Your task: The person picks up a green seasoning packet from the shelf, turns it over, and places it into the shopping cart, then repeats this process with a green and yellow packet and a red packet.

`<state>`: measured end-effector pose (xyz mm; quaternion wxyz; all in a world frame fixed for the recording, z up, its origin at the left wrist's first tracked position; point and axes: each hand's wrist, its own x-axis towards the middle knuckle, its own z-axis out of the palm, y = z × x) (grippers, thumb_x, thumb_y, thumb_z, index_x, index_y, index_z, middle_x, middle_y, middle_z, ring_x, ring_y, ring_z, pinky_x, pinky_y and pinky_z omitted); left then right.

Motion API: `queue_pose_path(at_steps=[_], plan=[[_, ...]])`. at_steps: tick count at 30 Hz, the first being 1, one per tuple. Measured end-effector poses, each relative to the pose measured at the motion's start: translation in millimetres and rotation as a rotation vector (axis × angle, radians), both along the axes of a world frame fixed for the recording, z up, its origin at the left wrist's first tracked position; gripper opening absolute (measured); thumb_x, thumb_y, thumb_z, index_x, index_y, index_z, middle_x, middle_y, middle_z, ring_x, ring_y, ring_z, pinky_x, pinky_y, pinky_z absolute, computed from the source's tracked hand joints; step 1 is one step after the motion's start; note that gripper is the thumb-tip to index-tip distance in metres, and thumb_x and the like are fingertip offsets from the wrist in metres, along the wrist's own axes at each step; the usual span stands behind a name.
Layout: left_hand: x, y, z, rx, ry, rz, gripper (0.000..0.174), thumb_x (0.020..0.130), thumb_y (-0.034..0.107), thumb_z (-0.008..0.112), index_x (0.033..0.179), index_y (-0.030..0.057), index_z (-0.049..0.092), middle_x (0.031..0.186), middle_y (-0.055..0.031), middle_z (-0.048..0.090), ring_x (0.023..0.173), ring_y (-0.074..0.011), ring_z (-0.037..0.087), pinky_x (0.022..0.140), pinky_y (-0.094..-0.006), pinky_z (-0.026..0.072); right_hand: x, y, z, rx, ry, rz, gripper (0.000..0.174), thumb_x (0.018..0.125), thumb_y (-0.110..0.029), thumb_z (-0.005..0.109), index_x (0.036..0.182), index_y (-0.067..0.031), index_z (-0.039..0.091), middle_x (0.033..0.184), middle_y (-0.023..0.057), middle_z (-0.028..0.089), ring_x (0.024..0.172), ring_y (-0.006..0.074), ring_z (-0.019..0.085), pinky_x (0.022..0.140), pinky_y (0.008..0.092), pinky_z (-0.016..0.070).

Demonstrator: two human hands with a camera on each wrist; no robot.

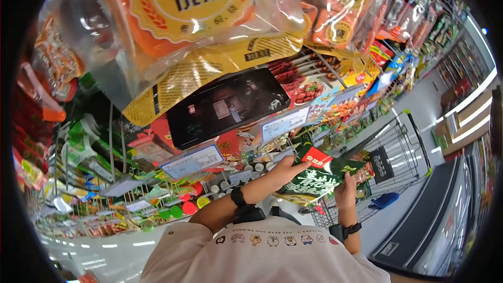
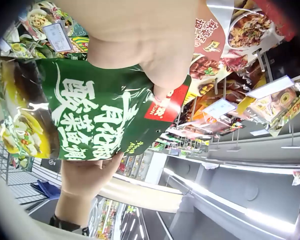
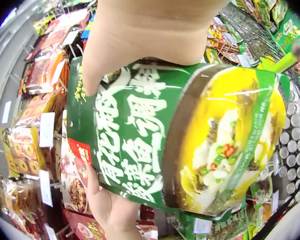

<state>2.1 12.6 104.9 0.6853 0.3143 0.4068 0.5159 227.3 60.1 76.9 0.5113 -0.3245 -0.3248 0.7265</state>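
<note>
A green fish-seasoning packet (image 1: 318,177) with white lettering and a red label is held in front of my chest. My left hand (image 1: 283,174) grips one side of it, thumb on the front near the red label. My right hand (image 1: 345,193) pinches the opposite edge. Up close in the left wrist view, the packet (image 2: 97,112) spans between the left hand (image 2: 145,40) above and the right hand (image 2: 87,180) below. In the right wrist view, a picture of fish in yellow broth fills one end of the packet (image 3: 140,135), with the right hand (image 3: 147,35) over its upper edge.
Shelves of hanging food packs stand close ahead, with a large orange pack (image 1: 183,10) nearest. A glossy black rectangular panel (image 1: 228,107) sits among price tags (image 1: 285,124). Lidded jars (image 1: 189,207) line a lower shelf. A wire shopping cart (image 1: 406,149) stands at right.
</note>
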Motion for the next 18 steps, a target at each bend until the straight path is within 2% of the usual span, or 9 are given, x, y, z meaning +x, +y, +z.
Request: queue_pose_path(at_steps=[1, 2, 4, 5, 6, 10, 14, 15, 18], plan=[[3.1, 0.1, -5.9, 0.07, 0.037, -0.015, 0.027, 0.086, 0.021, 0.055, 0.106, 0.0022, 0.056, 0.097, -0.0031, 0.059, 0.086, -0.0087, 0.054, 0.076, -0.0233, 0.0419, 1.7, 2.1, 1.4, 0.054, -0.03, 0.001, 0.024, 0.086, -0.011, 0.046, 0.108, -0.0017, 0.049, 0.108, 0.0069, 0.054, 0.1, 0.0185, 0.051, 0.088, 0.0325, 0.0373], [3.9, -2.6, -0.8, 0.016, 0.086, -0.03, 0.027, 0.085, 0.021, 0.055, 0.105, 0.0022, 0.056, 0.096, -0.0031, 0.06, 0.084, -0.0089, 0.055, 0.075, -0.0237, 0.0427, 7.7, 0.8, -0.3, 0.103, -0.065, -0.003, 0.025, 0.086, -0.008, 0.045, 0.109, -0.0006, 0.047, 0.108, 0.0077, 0.054, 0.1, 0.0185, 0.051, 0.089, 0.0325, 0.0372], [5.2, -2.7, -6.5, 0.034, -0.031, -0.05, 0.025, 0.086, 0.02, 0.054, 0.103, 0.0018, 0.057, 0.093, -0.0028, 0.061, 0.082, -0.0088, 0.055, 0.074, -0.024, 0.0435, 12.5, -1.6, -7.0, 0.105, -0.112, -0.051, 0.026, 0.084, -0.002, 0.045, 0.11, 0.0016, 0.046, 0.107, 0.0083, 0.054, 0.099, 0.0184, 0.05, 0.088, 0.0326, 0.0373], [7.6, -3.0, -10.5, 0.086, 0.041, -0.002, 0.026, 0.085, 0.023, 0.056, 0.096, 0.0001, 0.06, 0.087, -0.0016, 0.061, 0.076, -0.0063, 0.054, 0.069, -0.0235, 0.0432, 4.8, -5.7, 3.8, 0.074, -0.069, -0.089, 0.024, 0.082, 0.003, 0.046, 0.107, 0.0013, 0.047, 0.102, 0.0076, 0.054, 0.094, 0.0165, 0.051, 0.083, 0.029, 0.0397], [7.8, -2.9, -17.1, 0.072, 0.049, -0.014, 0.026, 0.085, 0.023, 0.056, 0.096, -0.0006, 0.06, 0.086, -0.0016, 0.061, 0.076, -0.0065, 0.054, 0.068, -0.0236, 0.043, 10.6, -4.7, -3.0, 0.119, -0.133, -0.043, 0.024, 0.083, 0.0, 0.046, 0.107, 0.0018, 0.047, 0.105, 0.0076, 0.054, 0.097, 0.0172, 0.051, 0.086, 0.0306, 0.0388], [10.2, 2.3, -40.1, 0.043, 0.031, 0.043, 0.025, 0.086, 0.02, 0.054, 0.096, -0.0028, 0.059, 0.085, -0.0016, 0.061, 0.075, -0.0066, 0.053, 0.068, -0.0228, 0.0421, 17.6, 8.6, -18.6, 0.1, -0.309, -0.03, 0.021, 0.082, 0.0, 0.05, 0.103, 0.0003, 0.051, 0.098, 0.0065, 0.058, 0.089, 0.0155, 0.054, 0.08, 0.0285, 0.0422], [5.4, 15.6, -61.6, 0.114, 0.162, 0.087, 0.025, 0.086, 0.02, 0.054, 0.097, -0.0015, 0.06, 0.085, -0.0012, 0.061, 0.076, -0.0057, 0.052, 0.07, -0.0217, 0.0412, 22.7, 44.2, -24.1, 0.147, -0.527, 0.029, 0.014, 0.077, -0.002, 0.06, 0.09, -0.0009, 0.057, 0.078, 0.0003, 0.06, 0.069, 0.0064, 0.051, 0.062, 0.0208, 0.0394], [6.3, 17.8, -65.2, 0.13, 0.194, 0.097, 0.025, 0.086, 0.02, 0.054, 0.097, -0.0012, 0.06, 0.085, -0.0011, 0.061, 0.076, -0.0055, 0.052, 0.07, -0.0214, 0.041, 21.2, 54.1, -26.9, 0.198, -0.543, 0.016, 0.016, 0.075, -0.005, 0.064, 0.089, -0.0017, 0.058, 0.069, -0.0036, 0.056, 0.059, 0.0032, 0.045, 0.053, 0.0198, 0.0345], [10.7, 27.2, -59.5, 0.164, 0.255, 0.145, 0.024, 0.086, 0.02, 0.054, 0.097, -0.0002, 0.061, 0.082, 0.0003, 0.061, 0.073, -0.0046, 0.049, 0.068, -0.0204, 0.0398, 23.0, 87.0, -15.7, 0.25, -0.79, 0.136, 0.015, 0.073, -0.006, 0.066, 0.085, -0.0017, 0.058, 0.062, -0.0064, 0.05, 0.054, 0.0027, 0.04, 0.048, 0.0202, 0.0306]])
